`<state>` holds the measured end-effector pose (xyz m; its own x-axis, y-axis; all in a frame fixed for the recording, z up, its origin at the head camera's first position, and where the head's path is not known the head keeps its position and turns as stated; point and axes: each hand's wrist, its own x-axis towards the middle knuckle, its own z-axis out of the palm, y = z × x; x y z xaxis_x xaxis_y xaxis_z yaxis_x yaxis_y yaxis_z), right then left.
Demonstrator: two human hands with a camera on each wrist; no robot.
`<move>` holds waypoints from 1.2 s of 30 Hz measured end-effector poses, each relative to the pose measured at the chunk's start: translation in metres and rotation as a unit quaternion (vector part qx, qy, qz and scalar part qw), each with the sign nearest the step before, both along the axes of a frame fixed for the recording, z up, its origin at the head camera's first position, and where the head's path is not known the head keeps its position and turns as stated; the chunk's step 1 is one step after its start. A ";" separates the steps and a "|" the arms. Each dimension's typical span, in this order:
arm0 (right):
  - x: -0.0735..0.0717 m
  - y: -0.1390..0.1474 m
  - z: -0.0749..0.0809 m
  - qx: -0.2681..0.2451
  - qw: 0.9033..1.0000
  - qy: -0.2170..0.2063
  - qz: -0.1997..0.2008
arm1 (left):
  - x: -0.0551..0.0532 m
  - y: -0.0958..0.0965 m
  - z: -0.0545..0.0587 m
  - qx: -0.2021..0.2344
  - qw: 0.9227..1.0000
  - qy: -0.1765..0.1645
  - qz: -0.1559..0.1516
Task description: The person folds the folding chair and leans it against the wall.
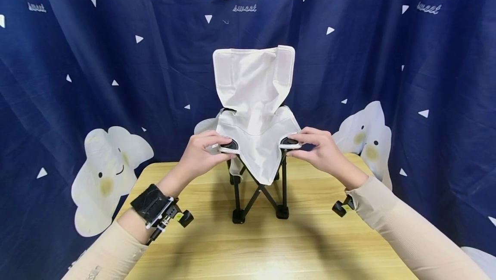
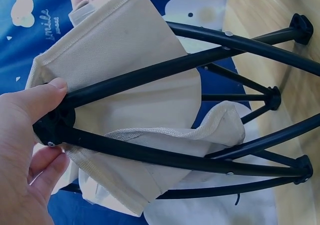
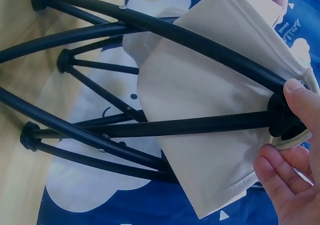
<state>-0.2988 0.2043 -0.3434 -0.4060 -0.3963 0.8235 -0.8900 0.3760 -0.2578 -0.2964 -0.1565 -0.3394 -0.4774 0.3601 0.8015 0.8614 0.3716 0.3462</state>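
Note:
A small folding chair (image 1: pixel 253 118) with white fabric and black metal legs (image 1: pixel 236 194) stands upright, facing me. My left hand (image 1: pixel 201 153) pinches its front left seat corner, fingers on top and thumb underneath. Opposite, my right hand (image 1: pixel 317 148) pinches the front right corner the same way. Seen from the left wrist, a black corner joint (image 2: pixel 55 125) lies between thumb and fingers, beneath the fabric (image 2: pixel 115 60). The right wrist view shows the other black joint (image 3: pixel 285 117) in the right hand's grip. The seat's front edge sags to a point between both hands.
The chair's feet (image 1: pixel 282 212) rest on a light wood tabletop (image 1: pixel 263 245). Behind hangs a dark blue curtain (image 1: pixel 162 77) with white clouds and triangles, close to the table's back edge. A small camera device (image 1: pixel 166 215) is strapped to the left wrist.

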 end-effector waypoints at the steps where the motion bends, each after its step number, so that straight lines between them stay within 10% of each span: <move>1: 0.000 0.000 0.001 0.000 1.000 0.001 0.000 | 0.000 0.001 0.001 -0.001 1.000 0.000 0.000; 17: 0.005 -0.007 0.008 0.001 1.000 -0.004 0.011 | 0.006 0.009 0.007 -0.008 1.000 0.007 0.023; 36: 0.004 -0.013 0.014 0.000 1.000 0.003 0.024 | 0.001 0.021 0.011 -0.004 1.000 0.025 -0.018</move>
<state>-0.2948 0.1909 -0.3292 -0.3807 -0.4159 0.8259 -0.9090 0.3324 -0.2515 -0.2950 -0.1353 -0.3283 -0.4233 0.3823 0.8214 0.8905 0.3426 0.2994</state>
